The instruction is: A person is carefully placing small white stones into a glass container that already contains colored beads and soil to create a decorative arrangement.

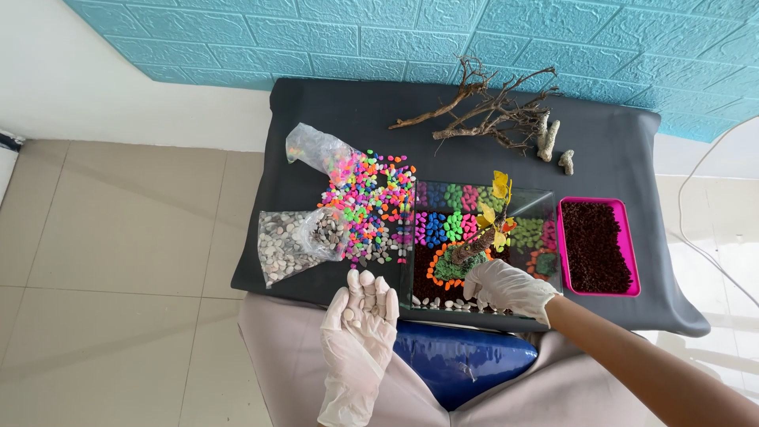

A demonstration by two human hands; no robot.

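I see my left hand (pixel 360 324) in a white glove, palm up, with small white pebbles (pixel 365 294) on it. My gloved right hand (pixel 506 287) reaches into the square glass tank (pixel 411 237), just beside the green mound (pixel 455 267) with the small yellow-leaved tree (pixel 494 215).

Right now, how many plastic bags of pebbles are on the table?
2. The clear bag lies open beside the bright pebbles; the grey pebble bag sits below it, left of the glass tank.
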